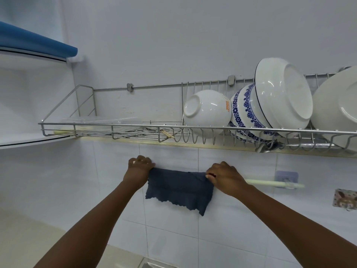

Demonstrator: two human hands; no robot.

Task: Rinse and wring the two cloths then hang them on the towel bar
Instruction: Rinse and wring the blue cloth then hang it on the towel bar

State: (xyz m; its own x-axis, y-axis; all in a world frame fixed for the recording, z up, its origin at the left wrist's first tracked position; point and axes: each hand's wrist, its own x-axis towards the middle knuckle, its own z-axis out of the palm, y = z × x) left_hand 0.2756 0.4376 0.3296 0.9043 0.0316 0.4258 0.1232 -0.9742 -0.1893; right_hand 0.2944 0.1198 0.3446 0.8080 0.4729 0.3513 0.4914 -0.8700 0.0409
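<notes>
A dark blue cloth hangs against the white tiled wall, draped over the pale towel bar, whose free length shows only to the right of my hands. My left hand grips the cloth's upper left corner. My right hand pinches its upper right corner at the bar. The cloth's wavy lower edge hangs loose. Only one cloth is in view.
A wire dish rack is fixed to the wall just above my hands, holding white bowls, a blue-patterned bowl and plates. A blue hook pad holds the bar's right end. A sink corner shows below.
</notes>
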